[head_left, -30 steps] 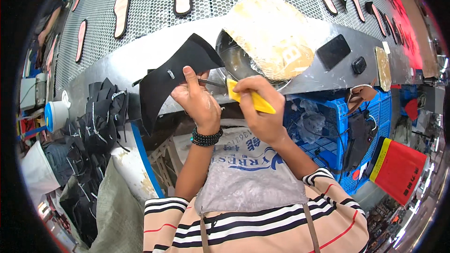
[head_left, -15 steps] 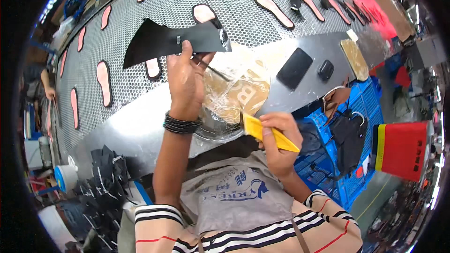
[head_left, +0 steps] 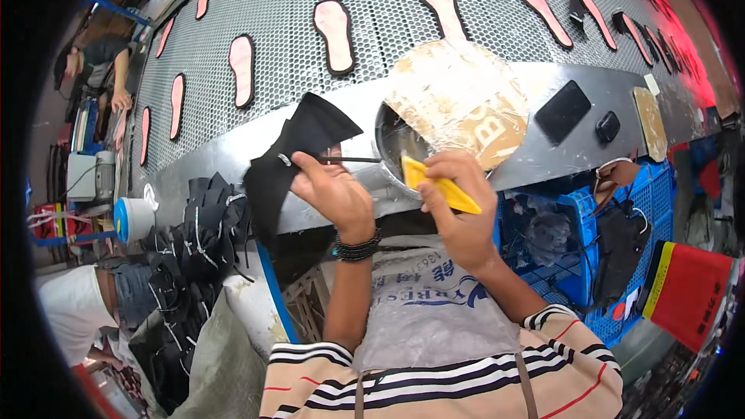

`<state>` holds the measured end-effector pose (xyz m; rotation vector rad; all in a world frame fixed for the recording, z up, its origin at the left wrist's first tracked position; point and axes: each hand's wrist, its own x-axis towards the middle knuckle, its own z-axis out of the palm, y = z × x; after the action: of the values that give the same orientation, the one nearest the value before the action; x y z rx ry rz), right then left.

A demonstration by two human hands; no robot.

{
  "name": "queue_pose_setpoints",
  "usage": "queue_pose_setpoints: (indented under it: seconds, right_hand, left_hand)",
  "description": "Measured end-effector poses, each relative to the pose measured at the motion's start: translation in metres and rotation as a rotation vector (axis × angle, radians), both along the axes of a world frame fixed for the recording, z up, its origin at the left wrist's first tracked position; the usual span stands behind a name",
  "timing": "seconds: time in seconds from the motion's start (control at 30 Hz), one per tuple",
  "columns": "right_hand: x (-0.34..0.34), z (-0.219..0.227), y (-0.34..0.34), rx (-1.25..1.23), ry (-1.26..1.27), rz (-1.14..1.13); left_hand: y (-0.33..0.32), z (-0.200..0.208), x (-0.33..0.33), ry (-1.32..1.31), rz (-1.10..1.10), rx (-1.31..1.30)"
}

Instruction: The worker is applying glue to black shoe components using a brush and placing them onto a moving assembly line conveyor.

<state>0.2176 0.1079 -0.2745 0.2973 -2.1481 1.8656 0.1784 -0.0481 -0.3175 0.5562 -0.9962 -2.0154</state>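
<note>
My left hand is closed on a black piece of sheet material, which bends and hangs down to the left. A thin dark stick also sticks out of its fingers toward a round metal pan. In my right hand, a yellow wedge-shaped tool is pinched between thumb and fingers at the pan's near edge. Its exact kind cannot be made out. A brown cardboard disc with clear film covers much of the pan; the pan's dark inside shows at its left.
Pink insoles with black rims, such as one insole, lie on a perforated metal conveyor. A phone and a small black case rest at right. Blue crates stand below; black pieces hang at left, near another person.
The black piece has come down and left, from over the conveyor to the table's near edge, and now folds. My right hand stays by the pan with the yellow tool. The view has shifted.
</note>
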Motion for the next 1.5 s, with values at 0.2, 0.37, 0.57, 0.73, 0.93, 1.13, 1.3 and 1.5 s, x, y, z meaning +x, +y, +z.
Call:
queue_pose_setpoints:
  seconds: [0.2,0.37,0.57,0.73,0.93,1.13,1.3,1.5]
  right_hand:
    - [-0.004,-0.007,-0.029,0.088,0.051,0.077]
    - [-0.006,0.001,-0.013,0.225,0.124,-0.055]
    - [0.008,0.012,0.027,0.122,0.095,-0.176]
    - [0.016,0.020,0.073,0.013,-0.047,-0.297]
    - [0.008,0.017,0.077,-0.061,-0.044,-0.300]
    - [0.013,0.010,0.073,-0.100,-0.014,-0.231]
    - [0.011,0.010,0.054,-0.126,-0.047,-0.066]
    - [0.014,0.025,0.029,-0.026,-0.043,0.276]
  left_hand:
    - [0.002,-0.020,0.009,-0.019,-0.038,0.072]
    - [0.002,-0.012,0.006,-0.008,-0.018,0.065]
    - [-0.017,0.038,-0.060,-0.002,-0.717,-0.075]
    - [0.036,0.039,-0.195,-0.045,-1.393,-0.102]
    - [0.069,0.064,-0.300,-0.351,-1.359,-0.010]
    - [-0.025,0.026,-0.183,-0.008,-0.678,-0.421]
    - [-0.163,0.059,0.034,-0.398,-0.112,-0.658]
    - [-0.300,0.040,0.180,-1.307,0.133,-1.497]
